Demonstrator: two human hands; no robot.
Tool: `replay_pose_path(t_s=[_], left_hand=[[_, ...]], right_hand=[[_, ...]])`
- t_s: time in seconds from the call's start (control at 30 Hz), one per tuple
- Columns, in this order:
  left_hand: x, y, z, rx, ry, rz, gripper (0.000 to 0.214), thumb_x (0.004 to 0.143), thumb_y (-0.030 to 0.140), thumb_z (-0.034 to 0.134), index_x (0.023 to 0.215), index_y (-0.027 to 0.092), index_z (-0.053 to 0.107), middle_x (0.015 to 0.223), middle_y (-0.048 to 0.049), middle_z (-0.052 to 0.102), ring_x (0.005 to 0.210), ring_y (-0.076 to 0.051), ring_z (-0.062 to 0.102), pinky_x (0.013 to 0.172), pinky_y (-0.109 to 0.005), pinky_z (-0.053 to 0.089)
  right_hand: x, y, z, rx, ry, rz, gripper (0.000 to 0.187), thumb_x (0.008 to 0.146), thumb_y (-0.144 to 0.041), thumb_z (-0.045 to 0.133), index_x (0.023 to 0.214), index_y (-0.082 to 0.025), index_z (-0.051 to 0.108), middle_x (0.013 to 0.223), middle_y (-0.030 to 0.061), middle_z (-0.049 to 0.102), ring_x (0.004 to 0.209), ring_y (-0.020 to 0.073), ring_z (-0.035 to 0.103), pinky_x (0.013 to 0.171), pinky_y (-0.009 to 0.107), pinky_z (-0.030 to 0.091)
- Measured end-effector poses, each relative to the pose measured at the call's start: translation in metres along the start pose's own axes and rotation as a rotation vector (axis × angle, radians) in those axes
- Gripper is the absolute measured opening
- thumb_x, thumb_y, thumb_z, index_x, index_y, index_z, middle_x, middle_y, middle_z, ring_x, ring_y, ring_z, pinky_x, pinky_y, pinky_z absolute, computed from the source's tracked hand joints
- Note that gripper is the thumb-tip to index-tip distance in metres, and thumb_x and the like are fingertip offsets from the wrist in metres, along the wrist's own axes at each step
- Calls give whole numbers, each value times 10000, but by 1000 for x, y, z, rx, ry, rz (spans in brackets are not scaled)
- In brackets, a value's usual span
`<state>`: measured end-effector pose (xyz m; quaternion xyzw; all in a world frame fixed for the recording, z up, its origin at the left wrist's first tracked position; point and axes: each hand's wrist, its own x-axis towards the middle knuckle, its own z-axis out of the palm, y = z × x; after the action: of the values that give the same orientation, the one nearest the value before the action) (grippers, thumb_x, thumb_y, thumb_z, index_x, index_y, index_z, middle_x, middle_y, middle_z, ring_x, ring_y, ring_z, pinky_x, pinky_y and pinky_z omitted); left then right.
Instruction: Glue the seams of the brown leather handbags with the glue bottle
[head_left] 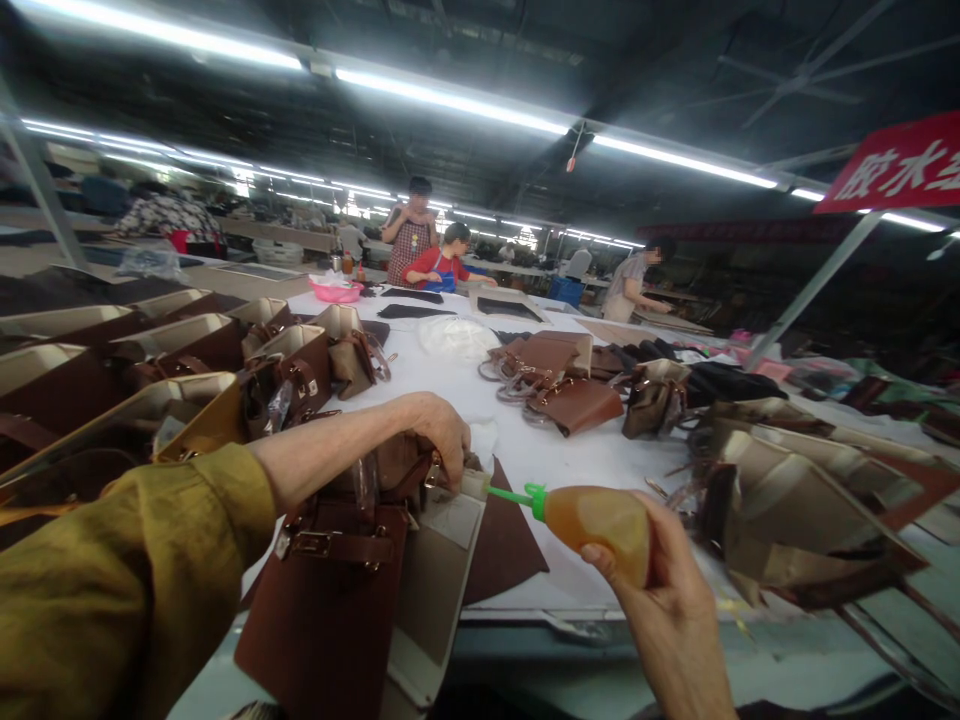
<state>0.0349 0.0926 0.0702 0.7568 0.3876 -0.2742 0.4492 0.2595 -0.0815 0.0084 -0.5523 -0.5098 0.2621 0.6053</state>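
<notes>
Left hand point(442, 435): sits mid-frame, grip pinched shut on the top edge of the brown handbag point(330, 590), looks like it's holding that edge steady so the nozzle can get at it.
Right hand point(671, 615): lower right of the frame, grip wrapped around the glue bottle point(600, 518), fingers pressed into its soft body.
Glue bottle: amber stuff inside, green nozzle point(517, 495) pointing left, tip right up at the bag edge by the left fingers.
Brown handbag: lies flat at the lower centre on the white tabletop point(525, 450), buckle strap facing up, pale lining panel point(439, 580) folded out beside it.
Around it: rows of unfinished bags point(187, 345) on the left, more bags point(555, 385) past centre, stiff panels point(795, 490) at right.
Far end: pink basin point(336, 291), a few other people point(442, 262) working at the upper centre.
</notes>
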Motion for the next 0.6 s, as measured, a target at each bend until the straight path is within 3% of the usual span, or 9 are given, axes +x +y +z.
replay_pose_path(t_s=[0.23,0.37,0.6], left_hand=[[1,-4,1,-19,-10,19,241,541,372,711,497,162,600,472,-3,567,451,-139,494,448,-256,396],[-5,-1,3,-4,41,7,229,534,367,709,514,162,610,486,-15,592,470,-156,529,461,-261,421],[-16,10,2,133,158,-4,232,543,376,698,593,156,643,553,-11,632,511,-152,545,475,-246,427]], right_hand=[[-2,2,0,0,-15,34,581,570,-366,787,1071,-216,533,972,58,633,848,257,583,726,327,484],[2,-5,5,9,39,23,576,595,-385,775,1086,-221,525,979,47,630,881,249,580,762,318,464],[-1,-1,4,28,-24,73,534,625,-374,767,1081,-231,529,949,32,647,850,228,594,745,295,471]])
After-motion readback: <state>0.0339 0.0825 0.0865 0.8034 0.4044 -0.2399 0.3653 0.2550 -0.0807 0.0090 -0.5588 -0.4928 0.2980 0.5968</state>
